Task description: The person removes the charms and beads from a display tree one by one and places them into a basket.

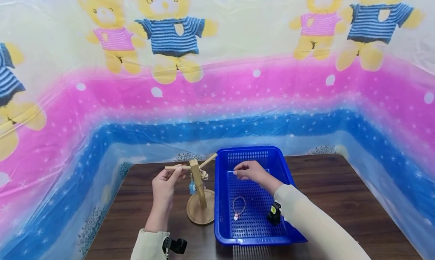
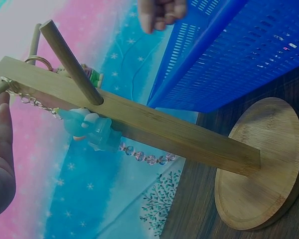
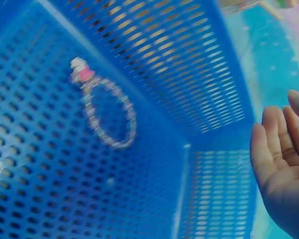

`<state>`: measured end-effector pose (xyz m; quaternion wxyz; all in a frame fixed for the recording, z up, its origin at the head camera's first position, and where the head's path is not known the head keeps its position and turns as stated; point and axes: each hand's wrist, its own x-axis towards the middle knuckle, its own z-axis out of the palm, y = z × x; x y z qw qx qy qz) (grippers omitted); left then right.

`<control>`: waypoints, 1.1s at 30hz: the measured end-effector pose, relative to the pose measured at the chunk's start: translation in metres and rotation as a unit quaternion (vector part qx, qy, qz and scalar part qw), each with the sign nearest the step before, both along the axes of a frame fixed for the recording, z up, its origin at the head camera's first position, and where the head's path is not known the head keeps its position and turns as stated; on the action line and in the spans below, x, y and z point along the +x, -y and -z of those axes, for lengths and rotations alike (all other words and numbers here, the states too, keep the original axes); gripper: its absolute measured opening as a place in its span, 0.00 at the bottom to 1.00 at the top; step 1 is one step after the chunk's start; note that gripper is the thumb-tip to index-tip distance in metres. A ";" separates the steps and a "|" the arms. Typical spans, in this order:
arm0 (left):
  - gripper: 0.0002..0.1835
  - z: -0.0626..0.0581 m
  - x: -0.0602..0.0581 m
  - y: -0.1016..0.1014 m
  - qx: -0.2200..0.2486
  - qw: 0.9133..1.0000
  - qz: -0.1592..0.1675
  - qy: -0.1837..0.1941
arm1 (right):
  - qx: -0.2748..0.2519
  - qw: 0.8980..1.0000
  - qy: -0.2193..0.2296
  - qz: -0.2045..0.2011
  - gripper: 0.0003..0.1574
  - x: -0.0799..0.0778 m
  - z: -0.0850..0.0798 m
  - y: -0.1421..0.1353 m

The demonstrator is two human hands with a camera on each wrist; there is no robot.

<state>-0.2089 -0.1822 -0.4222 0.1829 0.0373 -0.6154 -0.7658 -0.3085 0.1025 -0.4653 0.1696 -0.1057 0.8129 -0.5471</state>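
Note:
My left hand (image 1: 166, 184) pinches a peg of the wooden stand (image 1: 199, 184) between thumb and fingers. The stand has a square post on a round base (image 2: 269, 164), with pegs sticking out near the top. A light-blue figure charm (image 2: 92, 129) hangs from it on a chain, with a string of beads (image 2: 147, 158) below; another small charm (image 2: 92, 74) is partly behind the post. My right hand (image 1: 250, 172) is over the blue basket (image 1: 221, 229), fingers loosely bent and holding nothing. A beaded bracelet (image 3: 109, 112) with a small white-and-pink charm lies on the basket floor.
The basket stands close to the right of the stand on a dark wood-grain table (image 1: 326, 199). A patterned cloth (image 1: 238, 101) with bears rises behind the table and along its sides.

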 end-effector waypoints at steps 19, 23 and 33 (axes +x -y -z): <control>0.07 -0.002 0.001 0.000 -0.011 1.000 0.000 0.008 | -0.142 0.988 -0.003 -0.064 0.25 0.015 -0.066 0.035; 0.06 -0.002 0.001 0.000 -0.009 1.000 0.000 0.011 | -0.152 0.986 -0.008 -0.066 0.24 0.012 -0.070 0.042; 0.07 -0.001 0.000 0.002 -0.005 1.000 0.004 0.011 | -0.173 0.983 -0.004 -0.061 0.21 0.011 -0.076 0.048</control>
